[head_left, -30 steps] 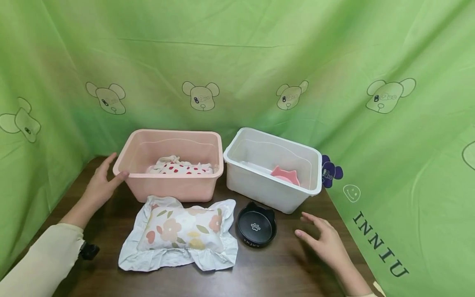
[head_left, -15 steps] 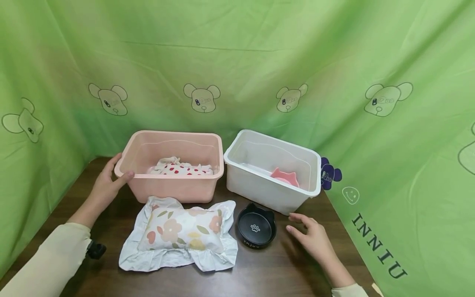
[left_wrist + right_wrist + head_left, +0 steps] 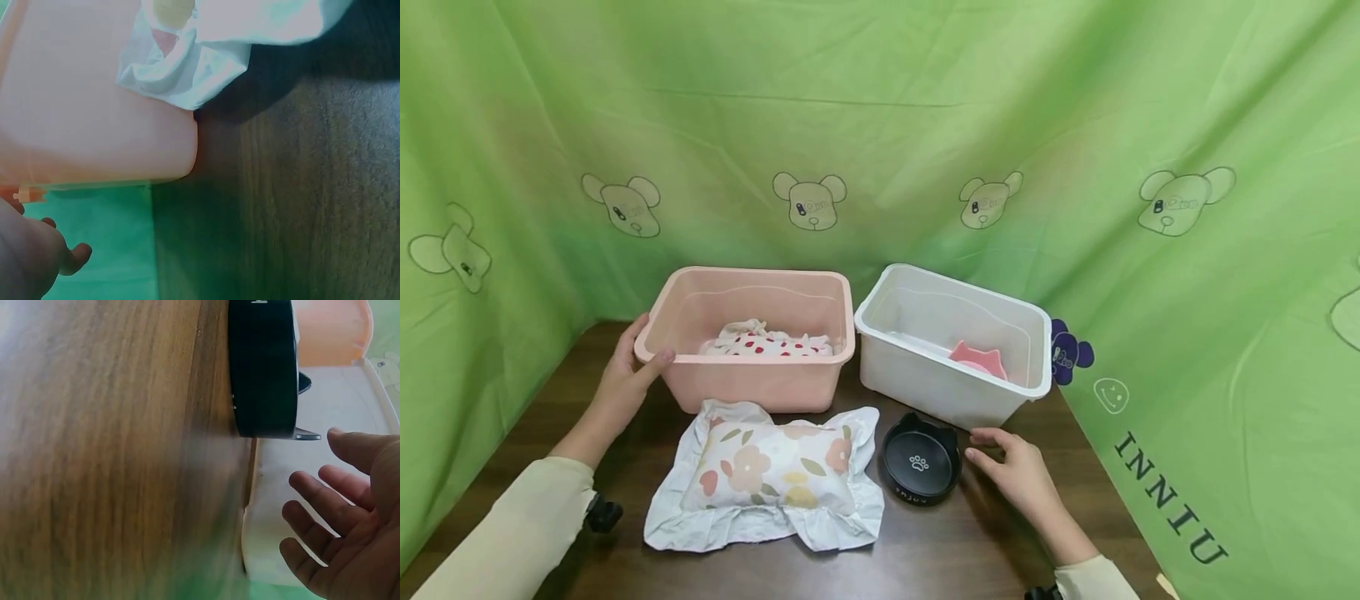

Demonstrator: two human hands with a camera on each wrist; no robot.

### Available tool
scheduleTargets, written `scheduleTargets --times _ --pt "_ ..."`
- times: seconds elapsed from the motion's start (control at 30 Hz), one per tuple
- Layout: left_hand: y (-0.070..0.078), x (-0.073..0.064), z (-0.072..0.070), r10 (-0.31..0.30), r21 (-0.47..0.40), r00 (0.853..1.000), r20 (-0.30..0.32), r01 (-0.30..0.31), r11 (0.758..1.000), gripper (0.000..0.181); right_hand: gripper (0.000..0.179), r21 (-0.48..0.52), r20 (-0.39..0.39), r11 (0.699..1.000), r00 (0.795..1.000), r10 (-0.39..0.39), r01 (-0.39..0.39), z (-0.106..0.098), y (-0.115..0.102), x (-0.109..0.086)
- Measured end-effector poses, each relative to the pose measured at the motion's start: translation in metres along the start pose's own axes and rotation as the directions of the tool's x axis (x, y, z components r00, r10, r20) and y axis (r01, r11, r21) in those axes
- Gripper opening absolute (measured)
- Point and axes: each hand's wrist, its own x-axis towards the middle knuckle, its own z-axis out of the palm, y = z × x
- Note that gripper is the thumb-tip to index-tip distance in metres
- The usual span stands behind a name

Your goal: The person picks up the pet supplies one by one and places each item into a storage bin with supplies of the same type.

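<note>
In the head view my left hand (image 3: 625, 383) is at the near left corner of a pink plastic bin (image 3: 752, 387), thumb at the front rim and fingers along the left side. Inside lies a white cloth item with red spots (image 3: 775, 343). A black cat-eared pet bowl (image 3: 917, 471) with a white paw print sits on the table. My right hand (image 3: 1018, 475) hovers just right of it, fingers apart and nothing held. The right wrist view shows a gap between that hand (image 3: 350, 512) and the bowl (image 3: 265, 369).
A white plastic bin (image 3: 936, 375) stands behind the bowl, with a pink cat-eared dish (image 3: 981, 358) inside. A floral pillow with a white ruffle (image 3: 767, 475) lies before the pink bin. Green printed curtain (image 3: 895, 108) encloses the brown wooden table (image 3: 925, 558).
My right hand has moved left, closer to the black bowl. The left hand has shifted slightly right, nearer the pink bin's corner. The bins, bowl and pillow stay put.
</note>
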Motion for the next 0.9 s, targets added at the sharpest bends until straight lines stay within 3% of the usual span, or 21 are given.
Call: scheduleTargets --times 0.23,0.5,0.7,0.9 --pt "-0.002 -0.002 0.009 0.011 -0.159 0.999 -0.037 -0.016 0.987 0.076 0.029 0.011 0.017 0.999 0.999 0.031 -0.031 0.011 0.001 0.001" --pt "-0.002 -0.002 0.012 0.012 -0.227 0.997 -0.073 -0.028 0.974 0.073 0.024 -0.007 0.01 0.999 0.999 0.044 -0.044 0.018 -0.011 0.016" --pt "-0.003 -0.003 0.015 0.008 -0.214 0.998 -0.062 -0.021 0.977 0.073 0.018 -0.112 -0.025 0.99 0.997 0.079 -0.081 0.022 -0.02 0.02" --pt "-0.002 0.0 0.014 0.007 -0.208 0.998 -0.07 -0.021 0.978 0.073 0.016 -0.08 -0.048 0.989 0.992 0.121 -0.124 0.025 -0.021 0.028"
